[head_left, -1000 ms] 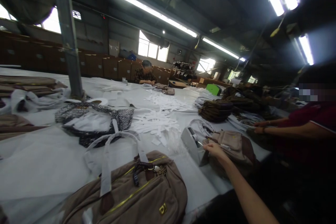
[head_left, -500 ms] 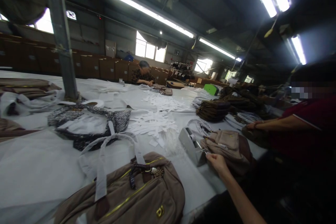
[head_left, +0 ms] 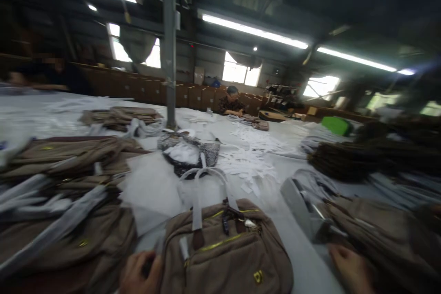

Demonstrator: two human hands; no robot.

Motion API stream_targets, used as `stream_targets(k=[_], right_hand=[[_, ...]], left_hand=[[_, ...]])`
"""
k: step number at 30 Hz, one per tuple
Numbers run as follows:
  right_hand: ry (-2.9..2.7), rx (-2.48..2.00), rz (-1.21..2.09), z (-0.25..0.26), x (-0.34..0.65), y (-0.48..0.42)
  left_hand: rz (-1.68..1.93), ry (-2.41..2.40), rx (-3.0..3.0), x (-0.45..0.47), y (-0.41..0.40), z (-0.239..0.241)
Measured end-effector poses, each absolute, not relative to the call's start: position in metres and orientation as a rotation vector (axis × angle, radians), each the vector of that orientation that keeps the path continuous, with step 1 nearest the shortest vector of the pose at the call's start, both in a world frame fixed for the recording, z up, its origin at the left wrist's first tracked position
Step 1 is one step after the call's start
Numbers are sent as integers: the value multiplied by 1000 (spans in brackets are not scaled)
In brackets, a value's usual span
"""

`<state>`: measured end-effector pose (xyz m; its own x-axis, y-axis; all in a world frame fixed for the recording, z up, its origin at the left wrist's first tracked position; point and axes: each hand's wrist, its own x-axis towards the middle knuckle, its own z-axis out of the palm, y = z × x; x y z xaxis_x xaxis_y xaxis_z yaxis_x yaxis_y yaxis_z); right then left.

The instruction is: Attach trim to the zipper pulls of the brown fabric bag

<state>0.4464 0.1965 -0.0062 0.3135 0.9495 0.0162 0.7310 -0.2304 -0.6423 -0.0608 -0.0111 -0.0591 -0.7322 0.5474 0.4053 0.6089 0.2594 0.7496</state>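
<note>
A brown backpack (head_left: 230, 257) with yellow zips, a gold-coloured emblem and white-wrapped handles lies before me. At its left edge is my left hand (head_left: 141, 273), fingers curled round something dark that I cannot make out. My right hand (head_left: 351, 266) is blurred, its fingers drawn together just below the front of a grey tape dispenser (head_left: 303, 206). Whatever is at those fingertips is too smeared to see. Beside the dispenser, on its right, lies another brown backpack (head_left: 375, 220).
Stacked brown bags (head_left: 69, 156) lie at left. A black-and-white bag (head_left: 208, 151) holds white material near a metal post (head_left: 169, 55). White strips (head_left: 244, 161) are scattered mid-table; dark bags (head_left: 337, 161) are piled at right. A person (head_left: 232, 101) sits across the table, another (head_left: 51, 73) far left.
The view has swung left, bringing my left hand and the left-hand stacks of bags into sight. My right hand has moved from the dispenser's mouth to just below its front.
</note>
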Motion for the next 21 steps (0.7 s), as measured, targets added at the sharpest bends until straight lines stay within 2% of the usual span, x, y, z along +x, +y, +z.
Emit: stream_targets(k=[4,10,13,17,21], right_hand=[[-1639,-1764,776,-5,368,187],[-2269,-913,1095,56,171,122],[-2419,-626,1219,66,107,101],[-2525,-437,1296,54,62,95],[-2629,-437,1188,38,40,100]], left_hand=[[-1520,-2520,-1110,-55,-11,-53],[-1564,-2508,-1096,-45,-13,-47],[-1572,-2479,-1098,-44,-15,-45],[-1568,-2480,-1090,-42,-15,-42],[-1586,-2501,-1117,-41,-16,-41]])
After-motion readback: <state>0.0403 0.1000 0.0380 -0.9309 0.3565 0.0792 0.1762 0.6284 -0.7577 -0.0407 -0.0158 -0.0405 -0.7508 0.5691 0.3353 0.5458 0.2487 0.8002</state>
